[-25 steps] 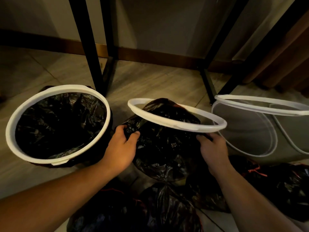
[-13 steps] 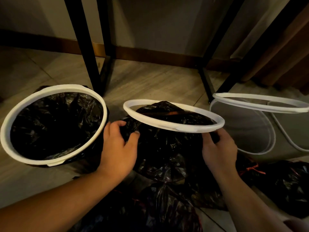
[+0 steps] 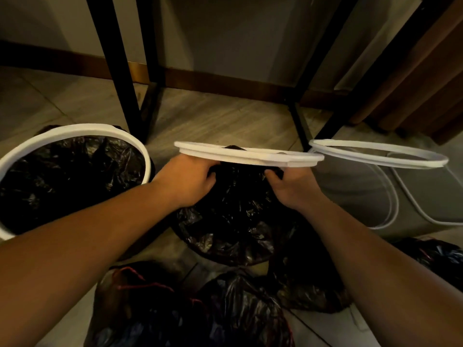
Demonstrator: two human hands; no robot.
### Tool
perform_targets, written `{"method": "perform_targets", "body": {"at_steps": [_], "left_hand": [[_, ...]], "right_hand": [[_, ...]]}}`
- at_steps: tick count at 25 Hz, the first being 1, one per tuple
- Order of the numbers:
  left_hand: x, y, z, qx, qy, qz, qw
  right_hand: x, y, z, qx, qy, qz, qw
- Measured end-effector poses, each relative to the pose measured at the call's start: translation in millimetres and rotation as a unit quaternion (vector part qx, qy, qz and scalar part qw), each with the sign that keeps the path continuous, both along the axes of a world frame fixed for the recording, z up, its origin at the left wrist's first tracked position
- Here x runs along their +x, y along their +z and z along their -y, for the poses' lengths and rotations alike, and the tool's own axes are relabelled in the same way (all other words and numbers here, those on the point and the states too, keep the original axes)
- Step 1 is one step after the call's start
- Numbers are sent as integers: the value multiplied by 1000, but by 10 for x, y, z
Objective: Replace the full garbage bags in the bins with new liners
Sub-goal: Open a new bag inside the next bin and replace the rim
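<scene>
Floor (image 3: 213,116): tiled, carrying three bins in a row before black frame legs. Left bin (image 3: 62,132): white rim seated, black liner fitted inside, judged finished. Right bin (image 3: 363,186): pale, rim ring raised, no liner visible. Middle bin (image 3: 233,221): wrapped in black liner, its white ring (image 3: 250,156) held level above the mouth. Tied full bags (image 3: 225,309) lie along the floor's near edge. Left hand (image 3: 185,181) and right hand (image 3: 290,186): fingers curled, pinching liner plastic just under the ring, apparently tucking it so the ring clamps it.
</scene>
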State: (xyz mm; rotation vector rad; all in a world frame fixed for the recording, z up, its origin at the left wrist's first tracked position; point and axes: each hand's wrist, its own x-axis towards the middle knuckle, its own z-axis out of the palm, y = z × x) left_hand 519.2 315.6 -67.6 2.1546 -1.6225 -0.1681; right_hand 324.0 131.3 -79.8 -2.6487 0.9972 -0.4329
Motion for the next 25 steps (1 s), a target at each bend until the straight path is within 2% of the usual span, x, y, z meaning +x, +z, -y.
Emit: {"method": "perform_targets", "body": {"at_steps": [3, 7, 9, 13, 15, 17, 20, 23, 25], "left_hand": [[148, -21, 101, -11, 1, 1, 1000], [274, -22, 169, -12, -16, 42, 999], [321, -33, 179, -32, 13, -4, 999], [347, -80, 163, -57, 51, -66, 995], [369, -117, 149, -68, 85, -120, 987], [414, -166, 183, -63, 123, -184, 973], [423, -255, 295, -35, 182, -263, 947], [449, -333, 433, -26, 242, -343, 907], [467, -335, 486, -12, 256, -369, 893]], "right_hand": [[122, 8, 111, 92, -14, 56, 994], [163, 40, 186, 61, 19, 43, 997], [175, 48, 204, 85, 21, 39, 995], [196, 37, 236, 221, -20, 71, 972], [205, 18, 279, 253, -30, 75, 964], [236, -35, 311, 261, -47, 92, 960], [330, -127, 363, 315, -113, 134, 933], [423, -127, 412, 395, -118, 97, 906], [521, -113, 457, 454, -111, 92, 879]]}}
